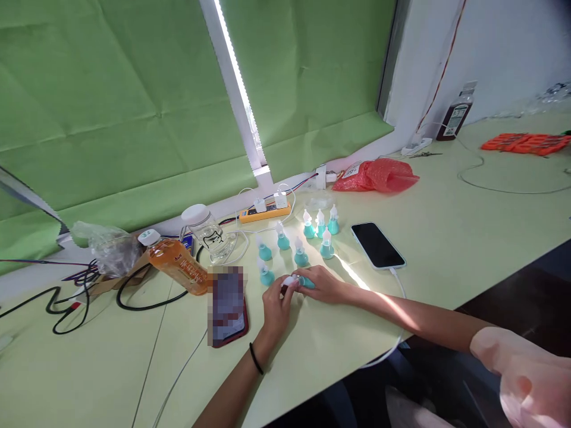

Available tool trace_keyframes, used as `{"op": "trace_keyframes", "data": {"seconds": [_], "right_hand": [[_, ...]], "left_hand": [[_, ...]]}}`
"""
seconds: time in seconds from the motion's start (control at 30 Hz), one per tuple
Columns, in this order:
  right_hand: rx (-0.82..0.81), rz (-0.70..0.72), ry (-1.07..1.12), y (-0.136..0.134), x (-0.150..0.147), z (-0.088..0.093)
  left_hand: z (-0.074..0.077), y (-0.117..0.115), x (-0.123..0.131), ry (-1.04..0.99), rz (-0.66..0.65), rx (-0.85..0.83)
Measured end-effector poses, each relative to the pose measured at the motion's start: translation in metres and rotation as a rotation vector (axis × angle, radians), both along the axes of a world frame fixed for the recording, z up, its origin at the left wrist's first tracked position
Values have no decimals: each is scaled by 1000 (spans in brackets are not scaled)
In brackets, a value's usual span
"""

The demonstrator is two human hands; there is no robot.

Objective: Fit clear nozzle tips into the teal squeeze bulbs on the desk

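My right hand [328, 285] is closed around a small teal squeeze bulb [307, 282] lying on its side. Its tip end points towards my left hand [275, 306], whose thumb and fingers pinch a whitish tip piece [289, 280] at that end. Whether the tip is joined to the bulb is hidden by the fingers. Beyond the hands, several similar teal bulbs with clear pointed nozzles stand upright, among them one beside my left fingers [266, 276] and one just past my right hand [301, 257].
A phone with a blurred screen [228, 309] lies left; another phone [378, 245], plugged into a white cable, lies right. Behind are an orange drink bottle [181, 264], a clear jar [214, 238], a power strip [264, 212] and a red bubble-wrap bag [377, 175]. Black cables coil at left.
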State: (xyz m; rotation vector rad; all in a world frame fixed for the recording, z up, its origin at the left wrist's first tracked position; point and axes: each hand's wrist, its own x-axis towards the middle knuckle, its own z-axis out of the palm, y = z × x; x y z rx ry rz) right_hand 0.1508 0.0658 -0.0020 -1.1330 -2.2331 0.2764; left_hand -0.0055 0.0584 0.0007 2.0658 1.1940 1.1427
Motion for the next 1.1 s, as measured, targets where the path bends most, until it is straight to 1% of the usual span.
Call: {"op": "trace_keyframes", "data": {"seconds": [0.23,0.3,0.37,0.47,0.53,0.6,0.77,0.87,0.9,0.97,1.1], "right_hand": [[-15,-20,-8,1,0,-1],[-32,-30,11,1,0,-2],[-45,-40,51,1,-1,-3],[-36,-79,149,1,-1,-2],[-16,-123,221,1,0,-1],[-2,-155,267,2,1,0],[-22,-141,308,2,0,-3],[-92,-111,383,2,-2,-4],[-119,-93,418,2,-2,-4],[-161,-58,482,2,-3,-1],[-279,56,537,1,-3,6]], "left_hand": [[-10,4,-3,1,18,181],[-12,6,-4,-27,23,197],[-11,6,-4,-66,24,119],[-8,6,-4,-133,41,-71],[-6,6,-2,-137,62,-128],[-5,6,-1,-54,88,-125],[-10,7,1,374,116,-48],[-12,7,2,471,118,-24],[-12,7,2,463,117,-24],[-11,6,2,377,103,-32],[-6,5,2,35,56,-71]]}}
